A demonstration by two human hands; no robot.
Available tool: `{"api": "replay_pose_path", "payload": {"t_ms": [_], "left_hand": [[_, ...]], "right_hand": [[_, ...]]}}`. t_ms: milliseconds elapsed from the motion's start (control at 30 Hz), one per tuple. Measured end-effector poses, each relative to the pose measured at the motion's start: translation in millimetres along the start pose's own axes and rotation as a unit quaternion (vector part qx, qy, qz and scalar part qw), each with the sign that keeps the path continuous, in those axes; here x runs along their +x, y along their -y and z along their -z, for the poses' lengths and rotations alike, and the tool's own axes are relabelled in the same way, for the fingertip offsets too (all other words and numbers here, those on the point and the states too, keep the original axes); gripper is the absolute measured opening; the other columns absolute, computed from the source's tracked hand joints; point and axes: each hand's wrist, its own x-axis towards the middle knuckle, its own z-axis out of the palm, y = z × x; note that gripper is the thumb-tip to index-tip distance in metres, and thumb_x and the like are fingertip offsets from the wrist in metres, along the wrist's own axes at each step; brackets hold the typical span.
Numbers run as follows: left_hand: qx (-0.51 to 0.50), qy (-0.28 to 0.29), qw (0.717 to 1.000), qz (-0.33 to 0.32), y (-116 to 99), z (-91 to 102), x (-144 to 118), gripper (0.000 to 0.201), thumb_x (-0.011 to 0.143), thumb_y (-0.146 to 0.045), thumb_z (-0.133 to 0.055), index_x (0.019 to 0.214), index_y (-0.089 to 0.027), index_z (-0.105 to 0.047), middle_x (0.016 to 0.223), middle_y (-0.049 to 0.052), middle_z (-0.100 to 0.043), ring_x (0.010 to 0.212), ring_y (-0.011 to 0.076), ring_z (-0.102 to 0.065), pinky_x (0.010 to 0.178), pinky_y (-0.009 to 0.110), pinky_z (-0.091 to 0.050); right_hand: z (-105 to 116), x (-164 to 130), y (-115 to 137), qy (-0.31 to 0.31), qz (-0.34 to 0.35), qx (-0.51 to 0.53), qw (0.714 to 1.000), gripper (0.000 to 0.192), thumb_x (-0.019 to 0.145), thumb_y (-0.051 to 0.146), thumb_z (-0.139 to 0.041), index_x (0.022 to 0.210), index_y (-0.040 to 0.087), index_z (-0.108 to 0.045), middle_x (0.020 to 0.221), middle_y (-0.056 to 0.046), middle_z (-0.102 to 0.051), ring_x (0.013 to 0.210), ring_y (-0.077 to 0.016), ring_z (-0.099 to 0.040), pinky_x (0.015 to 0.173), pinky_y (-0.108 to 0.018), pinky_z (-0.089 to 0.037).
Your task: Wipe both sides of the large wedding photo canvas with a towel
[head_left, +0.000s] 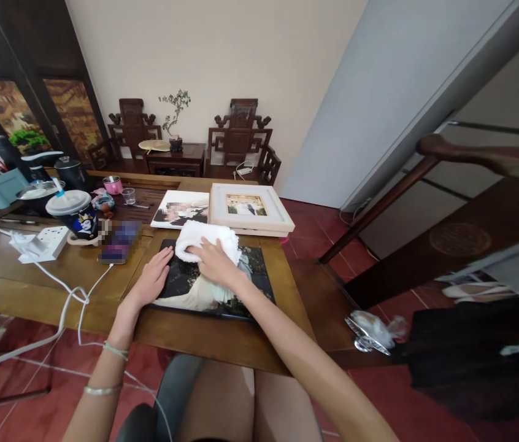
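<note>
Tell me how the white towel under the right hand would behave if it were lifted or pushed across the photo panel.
The white towel looks bunched and soft under the right hand, so it would probably droop limply if lifted. It seems light for its bulk. Pushed over the glossy photo panel, which the left hand steadies, it would likely slide easily and bunch up rather than roll.

A white cloth (207, 240) is seen on a print (213, 282) that is mostly black with a cream-white patch. Behind the print, a pale cream frame (250, 212) and a white-edged photo (181, 209) are found. The table (204, 337) is brown wood. Left of the print, a dark blue cup (75, 215) with a white lid, a white power strip (45, 242) and a pink pot (113, 184) are shown.
</note>
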Motion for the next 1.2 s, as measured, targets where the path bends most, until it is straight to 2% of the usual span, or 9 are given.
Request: {"api": "replay_pose_path", "payload": {"t_ms": [133, 300, 467, 633, 700, 800, 967, 1100, 1200], "left_hand": [[-0.002, 0.006, 1.0, 0.007, -3, 1.7, 0, 0.048, 0.096, -0.033, -0.028, 0.141, -0.022, -0.04, 0.15, 0.009, -0.037, 0.14, 0.0235, -0.03, 0.114, 0.053, -0.023], [0.009, 0.014, 1.0, 0.019, -9, 4.3, -1, 0.048, 0.096, -0.033, -0.027, 0.141, -0.02, -0.041, 0.151, 0.009, -0.036, 0.14, 0.0238, -0.029, 0.114, 0.053, -0.023], [0.01, 0.013, 1.0, 0.008, -9, 3.8, 0, 0.048, 0.096, -0.033, -0.028, 0.141, -0.021, -0.041, 0.151, 0.008, -0.037, 0.14, 0.023, -0.03, 0.114, 0.052, -0.023], [-0.002, -0.003, 1.0, 0.006, -14, 5.0, 0, 0.047, 0.096, -0.033, -0.031, 0.139, -0.021, -0.043, 0.149, 0.008, -0.039, 0.14, 0.0231, -0.032, 0.114, 0.051, -0.024], [-0.011, -0.016, 1.0, 0.0, -19, 7.7, 1, 0.047, 0.095, -0.033, -0.034, 0.138, -0.019, -0.044, 0.148, 0.009, -0.04, 0.138, 0.0225, -0.035, 0.115, 0.048, -0.026], [-0.034, -0.058, 0.998, -0.009, -27, 13.4, 1, 0.048, 0.094, -0.036, -0.039, 0.136, -0.015, -0.047, 0.146, 0.011, -0.044, 0.137, 0.0217, -0.037, 0.115, 0.042, -0.027], [-0.114, -0.114, 0.987, 0.024, -35, 22.0, -2, 0.05, 0.096, -0.042, -0.032, 0.136, -0.015, -0.047, 0.144, 0.01, -0.047, 0.135, 0.0209, -0.04, 0.115, 0.039, -0.027], [-0.129, -0.119, 0.984, 0.041, -37, 23.3, -4, 0.055, 0.097, -0.045, -0.023, 0.136, -0.013, -0.046, 0.143, 0.011, -0.047, 0.134, 0.0209, -0.041, 0.115, 0.038, -0.028], [-0.104, -0.104, 0.988, 0.037, -36, 20.6, -4, 0.055, 0.097, -0.044, -0.024, 0.136, -0.012, -0.047, 0.143, 0.011, -0.048, 0.134, 0.0209, -0.042, 0.114, 0.038, -0.029]], "right_hand": [[-9, -23, 22, 0.004, 0.025, -0.005, 1.0, 0.062, 0.076, -0.002, -0.036, 0.133, 0.019, -0.049, 0.147, -0.011, -0.041, 0.14, -0.0321, -0.022, 0.108, -0.066, -0.016], [-13, -105, 43, 0.056, 0.084, 0.041, 0.994, 0.06, 0.065, -0.003, -0.04, 0.116, 0.02, -0.062, 0.148, -0.005, -0.041, 0.142, -0.0332, -0.018, 0.111, -0.065, -0.01], [-5, -159, 11, 0.017, 0.065, 0.086, 0.994, 0.064, 0.054, -0.004, -0.036, 0.104, 0.021, -0.066, 0.145, -0.001, -0.044, 0.142, -0.0213, -0.021, 0.117, -0.054, -0.01], [-4, -143, -34, -0.048, -0.028, 0.047, 0.997, 0.066, 0.059, -0.004, -0.035, 0.114, 0.019, -0.063, 0.143, -0.009, -0.046, 0.141, -0.0241, -0.023, 0.114, -0.058, -0.015], [-4, -120, -35, -0.045, -0.066, 0.022, 0.997, 0.067, 0.064, -0.004, -0.036, 0.123, 0.018, -0.059, 0.142, -0.011, -0.048, 0.141, -0.0279, -0.024, 0.112, -0.061, -0.017], [-4, -79, -14, -0.001, -0.077, 0.0, 0.997, 0.067, 0.068, -0.003, -0.039, 0.129, 0.018, -0.054, 0.145, -0.012, -0.044, 0.141, -0.0355, -0.022, 0.107, -0.068, -0.018], [-11, -43, 36, 0.032, 0.087, 0.009, 0.996, 0.059, 0.074, -0.001, -0.039, 0.125, 0.022, -0.058, 0.149, -0.004, -0.038, 0.142, -0.0344, -0.016, 0.108, -0.069, -0.011], [-16, -62, 48, 0.043, 0.208, 0.047, 0.976, 0.048, 0.075, 0.006, -0.042, 0.114, 0.022, -0.065, 0.144, 0.0, -0.047, 0.142, -0.0329, -0.019, 0.11, -0.066, -0.01], [-14, -89, 38, 0.048, 0.22, 0.084, 0.971, 0.053, 0.069, 0.008, -0.046, 0.115, 0.025, -0.064, 0.142, 0.002, -0.049, 0.141, -0.0288, -0.022, 0.114, -0.06, -0.007]]}}
